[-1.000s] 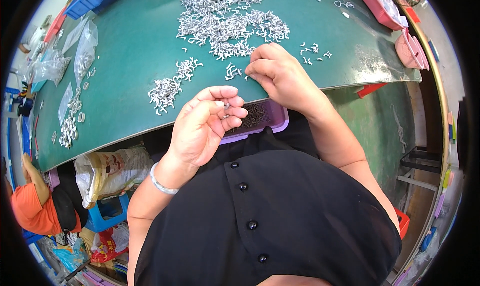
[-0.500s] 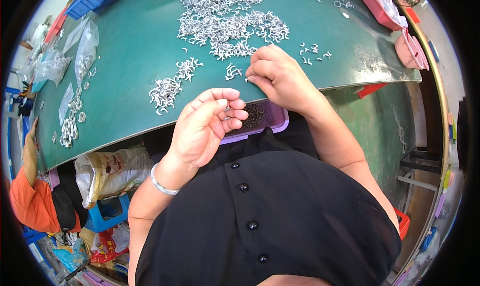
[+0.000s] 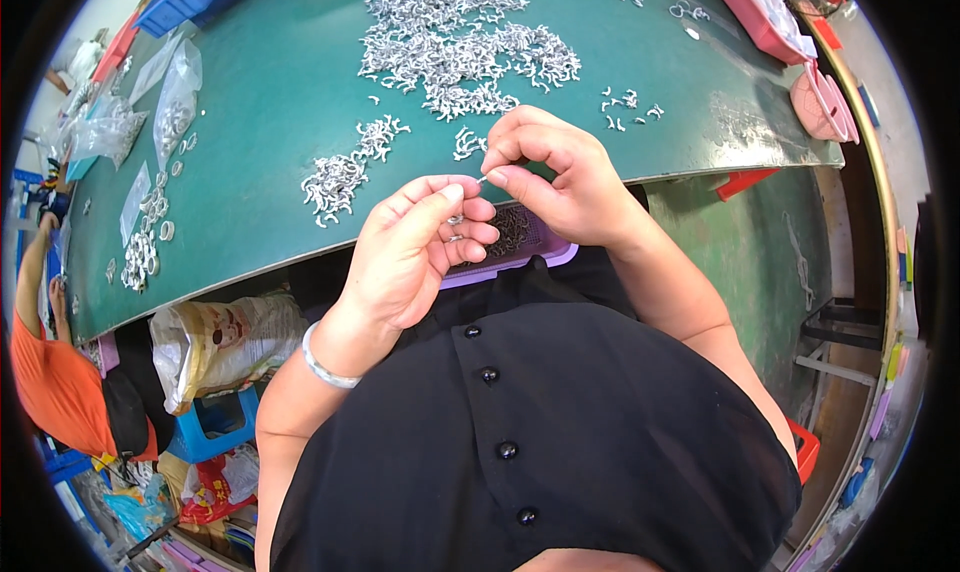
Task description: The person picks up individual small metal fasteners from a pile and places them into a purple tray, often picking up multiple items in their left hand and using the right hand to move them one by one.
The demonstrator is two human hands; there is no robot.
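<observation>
Right hand (image 3: pixel 555 177) newly beside left hand (image 3: pixel 400 257), grip pinched on slim silvery piece (image 3: pixel 482 179), left curled round shiny bits (image 3: pixel 455 220).

The left hand (image 3: pixel 405 240) and right hand (image 3: pixel 560 177) nearly meet above the near edge of the green tabletop (image 3: pixel 265 112), leaving little room between them. Straight ahead, a large heap of curved pieces (image 3: pixel 450 52) blocks low passage; a small cluster (image 3: pixel 467 144) lies just beside the right fingers, and 2 adjoining piles (image 3: pixel 333 187) sit left of the left hand. Open lanes run left of these piles to the white rings (image 3: pixel 140 257), and rightward, past a few scattered bits (image 3: pixel 625 100), to the pink basket (image 3: pixel 818 102).
</observation>
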